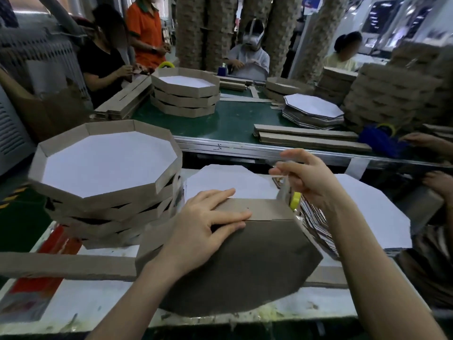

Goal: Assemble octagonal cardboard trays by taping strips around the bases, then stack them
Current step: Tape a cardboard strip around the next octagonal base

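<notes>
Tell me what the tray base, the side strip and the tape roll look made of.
Tray base: matte grey-brown paperboard, likely; flat, dull, cut edges.
Side strip: the same brown board, folded at the corners.
Tape roll: glossy clear film on a yellow core, probably plastic; it shines by the right hand.

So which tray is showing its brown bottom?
The tray under the left hand, right in front. Its brown underside faces up; the stacked trays beside it and the far stack on the green table show white insides.
</notes>
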### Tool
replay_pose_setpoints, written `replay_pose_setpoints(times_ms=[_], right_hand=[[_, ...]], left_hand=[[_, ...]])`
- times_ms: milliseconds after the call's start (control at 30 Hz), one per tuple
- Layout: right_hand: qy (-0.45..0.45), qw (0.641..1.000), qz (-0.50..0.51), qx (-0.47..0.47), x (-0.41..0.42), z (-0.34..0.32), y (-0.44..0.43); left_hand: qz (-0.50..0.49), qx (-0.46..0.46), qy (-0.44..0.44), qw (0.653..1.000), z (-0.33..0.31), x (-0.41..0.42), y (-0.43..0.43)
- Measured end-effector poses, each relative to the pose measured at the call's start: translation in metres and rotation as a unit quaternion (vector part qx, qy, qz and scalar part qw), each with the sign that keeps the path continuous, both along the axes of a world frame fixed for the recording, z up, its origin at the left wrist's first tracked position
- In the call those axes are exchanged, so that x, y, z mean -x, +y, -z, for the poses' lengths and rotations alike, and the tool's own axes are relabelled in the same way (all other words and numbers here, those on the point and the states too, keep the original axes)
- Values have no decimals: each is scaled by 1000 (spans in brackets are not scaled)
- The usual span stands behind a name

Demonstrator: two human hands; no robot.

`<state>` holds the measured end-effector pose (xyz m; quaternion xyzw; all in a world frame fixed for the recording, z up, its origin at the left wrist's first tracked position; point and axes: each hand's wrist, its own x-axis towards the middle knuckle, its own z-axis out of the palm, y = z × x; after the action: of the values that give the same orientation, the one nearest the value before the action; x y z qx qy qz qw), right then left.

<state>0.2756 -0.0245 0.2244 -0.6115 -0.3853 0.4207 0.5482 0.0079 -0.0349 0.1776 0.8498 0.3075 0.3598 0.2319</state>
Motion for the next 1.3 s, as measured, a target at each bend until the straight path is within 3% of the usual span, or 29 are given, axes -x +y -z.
replay_pose_setpoints(times_ms=[167,300,433,700,1300], right_hand=[[152,987,-6,-48,54,-32,-39],[203,979,-3,-31,86,-25,-74],[245,969,15,-11,107,-15,-100],[264,962,68,-2,116,0,-122],[295,953,58,22,109,14,-127]], left_hand=[[-18,10,-55,998,-8,1,-3],[-44,-35,51,997,-10,1,-8],[-24,-84,85,993,-13,0,-11],[5,-85,98,992,-12,-2,-13],[16,-114,207,972,-13,-2,-8]])
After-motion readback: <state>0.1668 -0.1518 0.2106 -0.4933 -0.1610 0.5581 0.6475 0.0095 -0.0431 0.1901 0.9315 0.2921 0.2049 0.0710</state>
